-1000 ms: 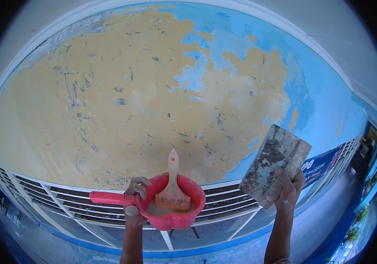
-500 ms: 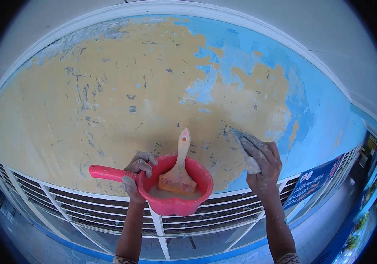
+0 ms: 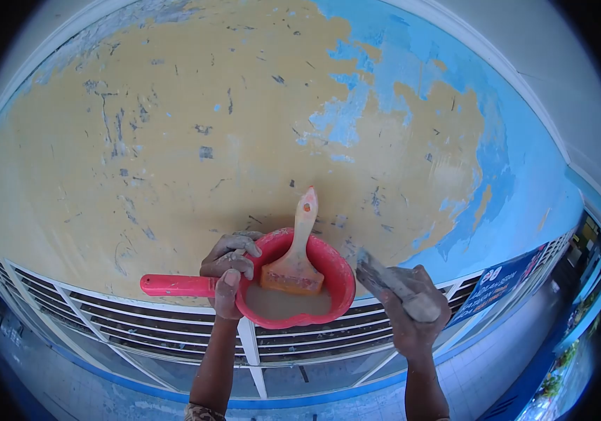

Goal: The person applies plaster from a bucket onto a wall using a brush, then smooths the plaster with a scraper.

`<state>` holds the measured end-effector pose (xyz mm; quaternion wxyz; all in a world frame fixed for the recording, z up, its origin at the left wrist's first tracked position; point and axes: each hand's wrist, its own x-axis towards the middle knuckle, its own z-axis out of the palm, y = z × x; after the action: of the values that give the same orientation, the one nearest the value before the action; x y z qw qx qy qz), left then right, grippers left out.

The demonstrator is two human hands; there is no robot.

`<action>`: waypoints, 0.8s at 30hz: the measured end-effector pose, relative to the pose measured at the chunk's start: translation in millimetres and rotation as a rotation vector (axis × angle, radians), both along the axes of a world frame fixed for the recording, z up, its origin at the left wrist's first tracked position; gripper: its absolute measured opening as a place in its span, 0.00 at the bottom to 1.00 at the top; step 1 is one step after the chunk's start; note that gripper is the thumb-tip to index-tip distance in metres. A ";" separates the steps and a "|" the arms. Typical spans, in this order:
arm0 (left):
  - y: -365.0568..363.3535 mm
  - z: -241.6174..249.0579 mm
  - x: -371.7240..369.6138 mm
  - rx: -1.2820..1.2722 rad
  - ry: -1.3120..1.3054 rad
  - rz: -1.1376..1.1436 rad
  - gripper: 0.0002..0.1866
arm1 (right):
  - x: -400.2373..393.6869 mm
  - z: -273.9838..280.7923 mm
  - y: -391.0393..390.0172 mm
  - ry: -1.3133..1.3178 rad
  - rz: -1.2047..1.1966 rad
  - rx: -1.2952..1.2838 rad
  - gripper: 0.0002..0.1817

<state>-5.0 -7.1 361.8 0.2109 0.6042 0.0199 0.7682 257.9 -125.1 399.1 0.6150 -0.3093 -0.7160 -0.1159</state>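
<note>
My left hand point(image 3: 230, 268) grips a red plastic dipper point(image 3: 299, 324) at the rim beside its handle, fingers dusted with putty. Inside, a cloudy beige liquid point(image 3: 272, 303) covers the bottom. A wide paintbrush point(image 3: 295, 266) stands in it, its pale wooden handle pointing up. Just right of the dipper, my right hand point(image 3: 416, 309) is closed around a putty-smeared scraper point(image 3: 393, 282), whose tip points up and left, toward the dipper. In front of both hands is a wall point(image 3: 174, 168) with tan, patchy paint and grey chipped spots.
Blue paint point(image 3: 525, 161) covers the wall's right side. Below the wall run white louvred slats point(image 3: 153, 319), with a tiled floor beneath. A blue banner point(image 3: 493, 288) with white lettering hangs at the right. A white ceiling edge point(image 3: 497, 59) curves above.
My right hand has drawn the scraper down and left, off the wall surface, turning it toward the dipper. The dipper has shifted slightly right and tipped so more liquid shows. The view has tilted down.
</note>
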 end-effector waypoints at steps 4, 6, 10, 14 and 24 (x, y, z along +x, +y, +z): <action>-1.3 -2.1 9.6 -0.013 -0.011 0.055 0.27 | -4.7 -0.1 -0.9 -0.485 -0.140 0.073 0.28; 0.1 -2.8 14.7 -0.017 -0.009 0.077 0.28 | 6.3 0.8 -0.4 -0.582 -0.181 0.062 0.29; 4.3 -8.5 15.6 -0.068 -0.062 0.049 0.28 | 21.2 -2.1 -3.5 -0.716 -0.287 0.066 0.29; -0.4 -8.4 22.2 -0.055 0.038 0.080 0.26 | 44.5 0.7 -10.9 -0.834 -0.336 0.047 0.28; 5.0 -6.4 11.8 -0.056 -0.013 0.055 0.28 | 108.1 -39.4 -26.3 -0.025 -0.268 -0.344 0.13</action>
<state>6.8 -2.1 355.4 0.2066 0.5924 0.0568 0.7767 365.9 -151.4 359.7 0.5235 -0.5005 -0.6853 -0.0766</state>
